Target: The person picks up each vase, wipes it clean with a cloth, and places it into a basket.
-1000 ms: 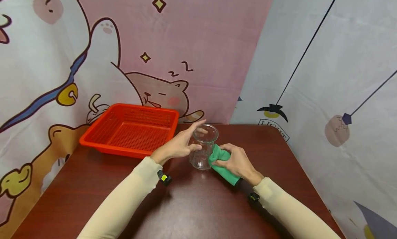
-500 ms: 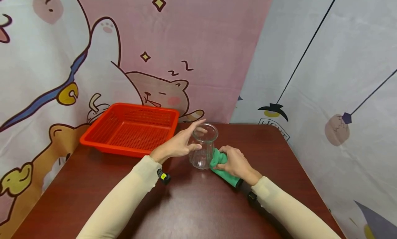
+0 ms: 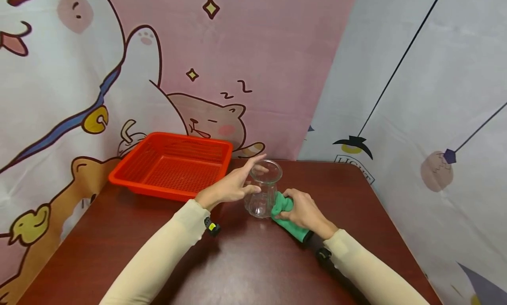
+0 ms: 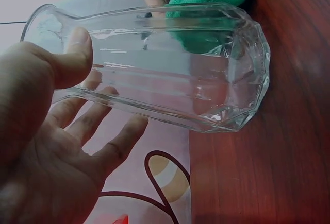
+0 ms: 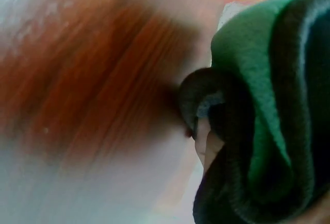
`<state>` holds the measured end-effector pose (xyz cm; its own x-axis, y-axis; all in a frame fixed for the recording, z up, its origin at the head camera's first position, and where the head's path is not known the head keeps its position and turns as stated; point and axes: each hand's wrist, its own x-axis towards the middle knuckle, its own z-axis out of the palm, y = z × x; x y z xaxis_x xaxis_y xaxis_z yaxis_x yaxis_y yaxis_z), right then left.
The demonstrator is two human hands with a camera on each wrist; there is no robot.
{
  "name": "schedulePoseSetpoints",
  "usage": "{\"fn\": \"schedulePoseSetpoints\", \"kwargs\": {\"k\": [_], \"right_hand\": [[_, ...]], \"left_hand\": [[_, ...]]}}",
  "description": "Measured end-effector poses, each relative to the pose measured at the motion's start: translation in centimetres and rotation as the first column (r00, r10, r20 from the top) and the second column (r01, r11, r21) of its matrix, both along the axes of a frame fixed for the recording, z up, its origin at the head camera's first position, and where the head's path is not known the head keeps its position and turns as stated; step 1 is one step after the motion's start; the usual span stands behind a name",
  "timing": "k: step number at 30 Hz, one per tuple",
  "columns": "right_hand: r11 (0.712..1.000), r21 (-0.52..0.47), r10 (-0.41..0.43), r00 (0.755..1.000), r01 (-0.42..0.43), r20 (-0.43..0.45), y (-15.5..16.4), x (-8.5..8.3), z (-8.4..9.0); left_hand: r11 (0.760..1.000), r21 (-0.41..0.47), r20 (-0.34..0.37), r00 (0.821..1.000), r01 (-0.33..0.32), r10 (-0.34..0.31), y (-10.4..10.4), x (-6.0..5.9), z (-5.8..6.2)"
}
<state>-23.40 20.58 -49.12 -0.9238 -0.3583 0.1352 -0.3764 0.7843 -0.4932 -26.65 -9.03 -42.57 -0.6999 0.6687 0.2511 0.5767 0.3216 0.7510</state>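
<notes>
Now | glass vase [image 3: 263, 191] upright, mouth up | left hand [image 3: 231, 186] spread, steadying | right hand [image 3: 303, 210] clutching green cloth [image 3: 286, 209]

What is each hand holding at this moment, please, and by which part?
The left hand steadies the clear glass vase at its neck and rim, thumb on the near side. The right hand grips a bunched green cloth, pressing it to the vase's lower side.
</notes>
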Motion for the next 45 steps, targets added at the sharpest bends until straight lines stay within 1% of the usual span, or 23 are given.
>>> {"fn": "schedulePoseSetpoints", "kwargs": {"k": [6,12,15,21,24,32,39,45], "right_hand": [[1.0,0.006,-0.006,1.0,0.006,0.027,0.16,-0.17,0.04],[1.0,-0.009,0.001,0.999,-0.001,0.048,0.09,-0.25,-0.06],[1.0,-0.027,0.006,0.999,-0.005,0.049,-0.02,-0.26,0.03],[0.998,-0.057,-0.006,0.999,0.009,0.051,0.26,-0.27,-0.35],[0.997,-0.078,-0.006,0.998,0.011,0.059,0.27,-0.27,-0.43],[0.992,-0.115,-0.04,0.995,0.05,0.086,0.04,0.02,-0.16],[0.984,-0.167,-0.059,0.997,0.065,0.041,-0.13,0.47,0.17],[0.968,-0.234,-0.084,0.996,0.086,0.018,-0.39,0.64,0.42]], "left_hand": [[1.0,0.004,0.009,1.0,-0.003,0.003,0.07,-0.02,-0.38],[1.0,0.018,0.014,1.0,-0.003,0.003,-0.07,-0.09,-0.81],[1.0,0.025,0.015,1.0,-0.009,0.008,-0.18,-0.09,-0.79],[1.0,0.015,0.014,1.0,-0.012,0.011,0.01,-0.1,-0.91],[1.0,0.024,0.016,1.0,-0.013,0.012,0.05,-0.05,-0.87],[0.999,0.034,0.015,1.0,-0.021,0.02,-0.04,-0.1,-0.74],[0.999,0.033,0.013,1.0,-0.025,0.024,-0.04,-0.14,-0.71],[0.999,0.036,0.034,0.999,-0.023,0.021,0.0,-0.17,-0.86]]}}
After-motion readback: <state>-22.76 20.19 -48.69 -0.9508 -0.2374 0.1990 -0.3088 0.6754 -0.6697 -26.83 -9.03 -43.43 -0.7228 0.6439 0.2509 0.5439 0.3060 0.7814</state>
